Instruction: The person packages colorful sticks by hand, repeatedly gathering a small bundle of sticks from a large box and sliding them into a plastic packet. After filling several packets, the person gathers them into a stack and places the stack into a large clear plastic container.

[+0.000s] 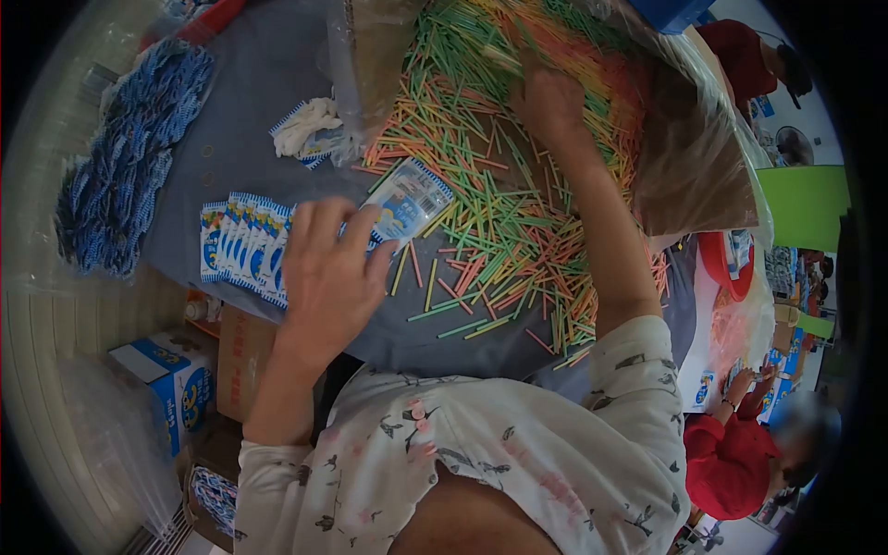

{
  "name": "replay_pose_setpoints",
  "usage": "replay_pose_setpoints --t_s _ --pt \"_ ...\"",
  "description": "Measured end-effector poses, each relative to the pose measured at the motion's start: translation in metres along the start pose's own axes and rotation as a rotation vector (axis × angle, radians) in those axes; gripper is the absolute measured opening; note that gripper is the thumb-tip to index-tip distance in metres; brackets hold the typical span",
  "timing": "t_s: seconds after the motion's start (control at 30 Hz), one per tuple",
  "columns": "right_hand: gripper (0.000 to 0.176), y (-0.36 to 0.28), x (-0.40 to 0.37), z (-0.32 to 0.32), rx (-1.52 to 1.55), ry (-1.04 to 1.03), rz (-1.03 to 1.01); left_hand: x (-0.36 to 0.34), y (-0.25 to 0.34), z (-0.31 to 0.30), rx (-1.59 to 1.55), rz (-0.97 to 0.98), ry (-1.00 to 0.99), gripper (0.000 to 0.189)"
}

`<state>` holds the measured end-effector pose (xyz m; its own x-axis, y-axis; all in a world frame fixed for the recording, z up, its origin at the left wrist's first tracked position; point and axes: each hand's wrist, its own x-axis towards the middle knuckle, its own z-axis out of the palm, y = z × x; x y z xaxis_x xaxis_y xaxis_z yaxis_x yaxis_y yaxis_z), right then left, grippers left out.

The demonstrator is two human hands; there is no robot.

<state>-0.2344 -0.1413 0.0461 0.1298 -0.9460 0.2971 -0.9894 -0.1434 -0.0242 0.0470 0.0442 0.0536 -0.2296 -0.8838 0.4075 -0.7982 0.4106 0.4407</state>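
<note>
Apparently against slipping, the flat clear-and-blue plastic packet (414,202) is steadied left of the thin pastel sticks (504,217) by the left hand's (331,268) open, curved fingers; the right hand's (552,104) grip, far among them, cannot be told.

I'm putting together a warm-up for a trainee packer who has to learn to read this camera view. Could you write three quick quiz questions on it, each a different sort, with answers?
1. True or false: the right hand is at the pile of coloured sticks.
2. Where is the packet with the clear window?
A) Under the right forearm
B) At the fingers of the left hand, beside the sticks
C) On the cardboard box at lower left
3. Fill in one word: the overlapping row of small packets lies nearer the ____ hand.

Key: 1 true; 2 B; 3 left.
</note>
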Motion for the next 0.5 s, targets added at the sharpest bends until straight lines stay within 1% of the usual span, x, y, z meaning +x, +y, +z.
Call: replay_pose_setpoints --t_s 0.03,0.07,0.1,0.13,0.17,0.2,0.23,0.27,0.3,0.33,0.37,0.4,0.43,0.47,0.5 --pt "0.049 0.002 -0.001 0.001 -0.003 0.005 0.0 0.013 0.006 0.01 0.029 0.049 -0.065 0.039" --pt "0.044 0.005 -0.004 0.006 0.037 0.052 -0.024 0.023 0.011 0.019 0.058 0.101 -0.129 0.04" --pt "0.039 0.009 -0.006 0.011 0.077 0.101 -0.047 0.029 0.011 0.035 0.056 0.108 -0.124 0.04" --pt "0.039 0.014 -0.005 0.02 0.073 0.107 -0.043 0.032 0.008 0.055 0.123 0.128 -0.139 0.035" --pt "0.039 0.017 -0.002 0.031 0.54 0.288 -0.07 0.032 0.006 0.069 0.191 0.147 -0.157 0.029" --pt "0.04 0.021 -0.003 0.037 1.008 0.467 -0.091 0.031 0.007 0.073 0.189 0.155 -0.163 0.029" --pt "0.04 0.023 -0.01 0.022 1.006 0.468 -0.078 0.029 0.01 0.075 0.263 0.186 -0.189 0.024" --pt "0.043 0.029 -0.019 0.002 1.064 0.206 0.076 0.025 0.012 0.077 0.338 0.215 -0.213 0.019" --pt "0.045 0.03 -0.026 -0.012 1.111 -0.058 0.223 0.023 0.013 0.079 0.339 0.219 -0.218 0.019" --pt "0.045 0.03 -0.034 -0.007 1.115 -0.054 0.226 0.021 0.012 0.08 0.304 0.233 -0.175 0.016" --pt "0.042 0.031 -0.042 0.006 1.031 -0.098 0.17 0.021 0.012 0.08 0.267 0.248 -0.13 0.013" --pt "0.039 0.034 -0.05 0.018 0.944 -0.141 0.115 0.022 0.011 0.08 0.267 0.252 -0.13 0.013" --pt "0.039 0.039 -0.055 0.03 0.942 -0.136 0.119 0.023 0.008 0.078 0.206 0.237 -0.073 0.012" --pt "0.041 0.044 -0.059 0.042 0.519 0.142 -0.166 0.024 0.006 0.077 0.145 0.222 -0.018 0.011" --pt "0.043 0.047 -0.06 0.047 0.075 0.404 -0.433 0.026 0.006 0.07 0.146 0.228 -0.017 0.011"
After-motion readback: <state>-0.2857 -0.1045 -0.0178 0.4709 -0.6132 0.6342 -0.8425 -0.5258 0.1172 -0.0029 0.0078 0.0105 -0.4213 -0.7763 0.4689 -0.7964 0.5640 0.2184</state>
